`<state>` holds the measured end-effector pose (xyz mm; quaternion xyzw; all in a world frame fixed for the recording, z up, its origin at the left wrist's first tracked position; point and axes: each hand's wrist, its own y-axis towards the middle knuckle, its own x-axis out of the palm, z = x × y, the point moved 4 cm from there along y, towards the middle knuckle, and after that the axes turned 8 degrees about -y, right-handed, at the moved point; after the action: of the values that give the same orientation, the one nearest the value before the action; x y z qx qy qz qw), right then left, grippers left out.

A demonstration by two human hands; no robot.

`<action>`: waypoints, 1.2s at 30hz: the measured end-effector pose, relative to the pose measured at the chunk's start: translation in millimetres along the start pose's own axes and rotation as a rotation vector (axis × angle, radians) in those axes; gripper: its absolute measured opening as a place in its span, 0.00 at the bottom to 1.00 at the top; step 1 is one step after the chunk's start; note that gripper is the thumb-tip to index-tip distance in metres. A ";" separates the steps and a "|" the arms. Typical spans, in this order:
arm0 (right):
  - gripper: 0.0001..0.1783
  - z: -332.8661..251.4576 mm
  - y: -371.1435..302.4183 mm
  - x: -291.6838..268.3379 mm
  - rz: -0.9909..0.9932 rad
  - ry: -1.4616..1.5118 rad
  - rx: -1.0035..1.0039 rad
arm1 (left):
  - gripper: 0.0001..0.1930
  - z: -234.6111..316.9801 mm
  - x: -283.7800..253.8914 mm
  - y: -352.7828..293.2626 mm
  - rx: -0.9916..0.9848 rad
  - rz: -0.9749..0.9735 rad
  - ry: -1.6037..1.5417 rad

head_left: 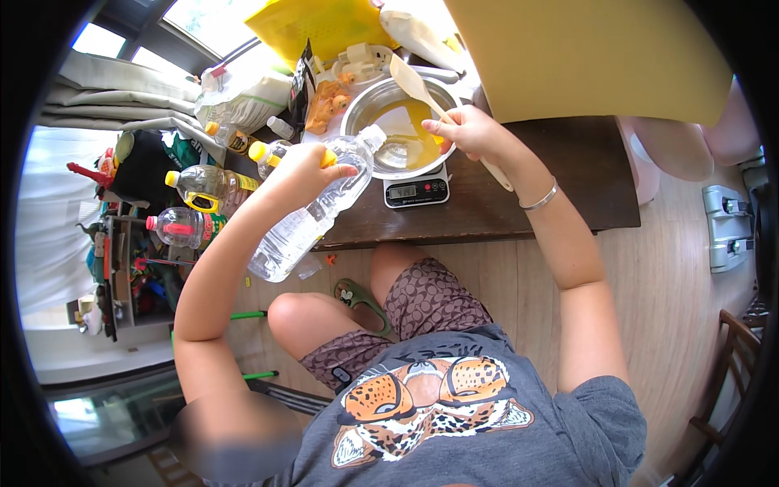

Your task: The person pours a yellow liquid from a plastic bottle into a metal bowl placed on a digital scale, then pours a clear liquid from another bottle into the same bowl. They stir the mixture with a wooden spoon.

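My left hand (307, 176) is closed around a large clear plastic bottle (312, 215) near its yellow grip. The bottle is tilted, its uncapped white mouth at the near left rim of a metal mixing bowl (354, 122). Yellowish liquid (418, 150) lies in the bowl, which rests on a black-and-white digital kitchen scale (416, 191). My right hand (475, 134) grips a wooden spatula (415, 84), blade up over the bowl's far side and handle end pointing toward me. A small yellow piece (438, 140), perhaps a cap, shows at its fingers. No stream from the bottle can be made out.
Yellow-capped bottles (213, 185) and a red-capped bottle (180, 226) stand at the left. Behind the bowl are an orange tray (326, 105), a black pouch (303, 85) and a white bag (243, 97). The dark table's (560, 178) front edge runs above my knees.
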<state>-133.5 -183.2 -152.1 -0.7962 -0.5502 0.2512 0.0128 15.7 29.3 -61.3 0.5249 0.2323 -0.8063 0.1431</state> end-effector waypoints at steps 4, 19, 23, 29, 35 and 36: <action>0.24 1.6 -1.3 1.3 -0.008 0.008 0.014 | 0.31 1.5 0.7 1.4 -0.027 -0.051 0.069; 0.24 4.3 -2.7 0.5 -0.007 0.009 -0.001 | 0.31 -0.1 3.9 0.7 -0.029 -0.041 0.099; 0.25 4.1 -2.6 0.4 -0.010 0.013 -0.008 | 0.30 -2.8 -0.1 -0.2 0.025 0.041 0.055; 0.25 -2.5 -2.6 -3.2 0.062 0.052 -0.003 | 0.26 -24.7 -8.0 3.2 -0.051 0.146 -0.352; 0.26 -3.8 0.2 -1.1 0.032 0.113 -0.021 | 0.20 -12.8 -22.0 -5.5 -0.028 0.208 -0.596; 0.26 -4.7 -0.8 -1.6 0.034 0.114 -0.020 | 0.19 -12.9 -24.3 -6.0 -0.003 0.230 -0.588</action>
<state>-132.7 -183.1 -147.2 -0.8187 -0.5374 0.2000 0.0320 32.9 40.9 -42.2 0.2917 0.1212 -0.9018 0.2950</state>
